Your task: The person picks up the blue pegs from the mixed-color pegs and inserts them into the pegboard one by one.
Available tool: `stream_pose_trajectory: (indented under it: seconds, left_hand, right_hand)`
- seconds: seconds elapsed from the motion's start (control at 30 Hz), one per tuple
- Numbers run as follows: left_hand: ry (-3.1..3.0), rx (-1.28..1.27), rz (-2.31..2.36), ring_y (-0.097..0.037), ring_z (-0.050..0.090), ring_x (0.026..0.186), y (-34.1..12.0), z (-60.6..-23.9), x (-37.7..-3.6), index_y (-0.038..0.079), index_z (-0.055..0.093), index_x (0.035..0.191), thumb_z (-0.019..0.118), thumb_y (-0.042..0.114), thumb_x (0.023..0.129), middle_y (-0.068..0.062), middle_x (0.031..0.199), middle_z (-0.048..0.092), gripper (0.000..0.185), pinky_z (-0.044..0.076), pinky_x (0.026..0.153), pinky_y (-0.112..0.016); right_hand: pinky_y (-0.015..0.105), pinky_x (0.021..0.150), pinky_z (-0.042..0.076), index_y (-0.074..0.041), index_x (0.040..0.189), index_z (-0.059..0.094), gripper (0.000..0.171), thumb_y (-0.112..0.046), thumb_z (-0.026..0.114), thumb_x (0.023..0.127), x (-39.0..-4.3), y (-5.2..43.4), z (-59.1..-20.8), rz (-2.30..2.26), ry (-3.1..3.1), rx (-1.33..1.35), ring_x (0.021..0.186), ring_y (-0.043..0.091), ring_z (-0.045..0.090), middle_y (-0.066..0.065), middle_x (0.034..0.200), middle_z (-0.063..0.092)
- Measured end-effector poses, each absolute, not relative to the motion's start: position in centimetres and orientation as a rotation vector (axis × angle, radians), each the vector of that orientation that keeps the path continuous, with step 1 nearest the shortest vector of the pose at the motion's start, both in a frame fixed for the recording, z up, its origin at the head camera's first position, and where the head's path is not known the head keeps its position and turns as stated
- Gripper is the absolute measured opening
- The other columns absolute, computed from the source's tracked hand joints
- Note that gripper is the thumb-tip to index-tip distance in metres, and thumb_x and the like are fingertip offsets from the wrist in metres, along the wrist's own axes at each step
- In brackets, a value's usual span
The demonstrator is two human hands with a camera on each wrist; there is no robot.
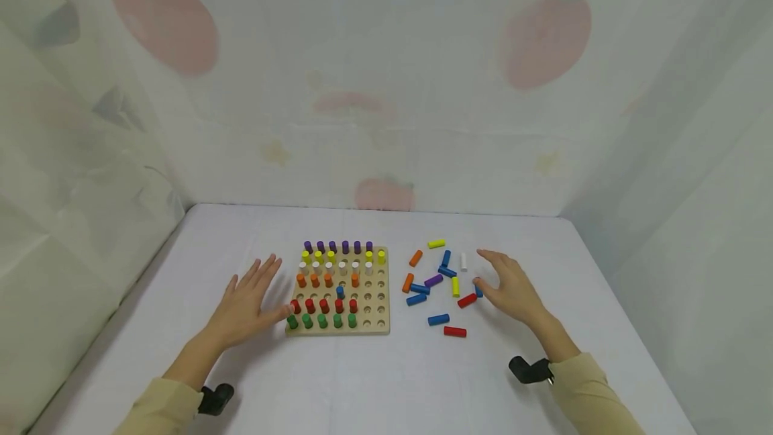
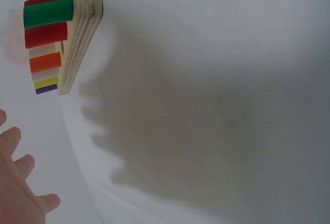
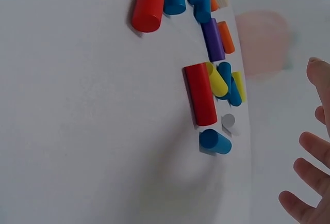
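My left hand (image 1: 246,309) hovers at the left side of a wooden pegboard (image 1: 374,291), fingers spread and straight. Its thumb reaches the board's near-left corner, by a red peg (image 1: 310,306) and a green peg (image 1: 307,321); whether it touches them I cannot tell. The board carries rows of purple, yellow, white, orange, red and green pegs, plus one blue peg (image 1: 340,293). On the right, my right hand (image 1: 514,292) is held above the cloth with loosely bent fingers and nothing in them. Nearest to it lie a blue peg (image 3: 219,142) and a red peg (image 3: 201,95).
Loose pegs lie scattered between the board and my right hand: several blue, a white peg (image 1: 464,262), a purple peg (image 1: 433,280), and some orange, yellow and red. A white cloth covers the table (image 1: 362,388). Curtains with fruit prints (image 1: 386,153) hang behind and at both sides.
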State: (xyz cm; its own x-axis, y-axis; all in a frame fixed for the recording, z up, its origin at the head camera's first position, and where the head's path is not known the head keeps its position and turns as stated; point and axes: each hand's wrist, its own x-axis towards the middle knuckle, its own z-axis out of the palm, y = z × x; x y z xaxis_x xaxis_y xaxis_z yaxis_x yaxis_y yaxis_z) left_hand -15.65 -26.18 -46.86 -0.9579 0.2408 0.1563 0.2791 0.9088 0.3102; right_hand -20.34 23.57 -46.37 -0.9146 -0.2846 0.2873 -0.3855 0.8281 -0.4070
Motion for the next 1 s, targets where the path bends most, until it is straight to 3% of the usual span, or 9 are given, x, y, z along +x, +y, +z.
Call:
stream_pose_trajectory:
  seconds: [0.43,1.0]
  left_hand:
    - [-3.012,-0.411,-0.523,-0.040,0.019,0.137,-26.0,-48.0,-15.1,0.019,0.017,0.149,0.061,0.063,0.075,-0.012,0.152,0.022,0.097,0.012,0.103,-0.068]
    - [-3.051,-0.464,-0.495,-0.041,0.023,0.136,-25.9,-49.7,-14.8,0.011,0.023,0.147,0.062,0.071,0.067,-0.013,0.150,0.026,0.107,0.015,0.101,-0.069]
  right_hand:
    - [0.048,0.092,0.047,-0.011,0.132,0.048,0.059,-0.024,0.072,0.079,-19.6,22.4,-47.6,0.726,-2.788,0.627,0.115,0.029,0.051,0.011,0.128,0.053]
    - [0.039,0.083,0.053,-0.008,0.127,0.053,0.053,-0.018,0.073,0.078,-18.9,21.2,-48.4,0.885,-2.771,0.753,0.102,0.024,0.058,0.006,0.118,0.059]
